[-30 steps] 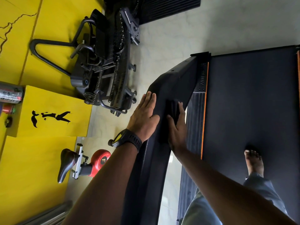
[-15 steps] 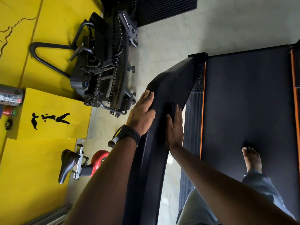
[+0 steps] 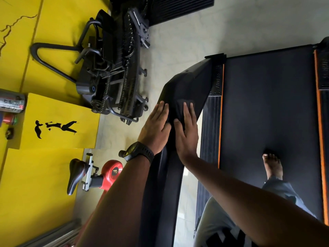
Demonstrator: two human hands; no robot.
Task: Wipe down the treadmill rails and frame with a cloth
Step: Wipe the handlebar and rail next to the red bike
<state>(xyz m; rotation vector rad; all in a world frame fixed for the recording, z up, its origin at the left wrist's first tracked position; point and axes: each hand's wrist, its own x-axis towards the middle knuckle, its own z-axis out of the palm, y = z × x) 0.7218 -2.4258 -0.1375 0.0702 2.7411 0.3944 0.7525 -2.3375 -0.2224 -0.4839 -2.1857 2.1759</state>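
Note:
The treadmill's black side rail point(image 3: 188, 82) slopes away from me down to the deck. My left hand point(image 3: 156, 125), with a black watch on the wrist, lies flat against the rail's left face. My right hand point(image 3: 187, 134) presses with straight fingers on the rail's top face. A dark cloth point(image 3: 184, 106) shows as a dim patch under and just beyond the right fingers, hard to tell from the rail. The dark running belt point(image 3: 267, 107), edged by an orange stripe, lies to the right, with my bare foot point(image 3: 272, 164) on it.
A folded black exercise machine point(image 3: 114, 68) lies on the pale floor left of the rail. A red bike with a black saddle point(image 3: 78, 173) stands near the yellow wall. Cans point(image 3: 10, 104) sit by a yellow box point(image 3: 58, 122).
My right hand has slid from the rail's right edge onto its top face and a little farther along. The left hand has hardly moved.

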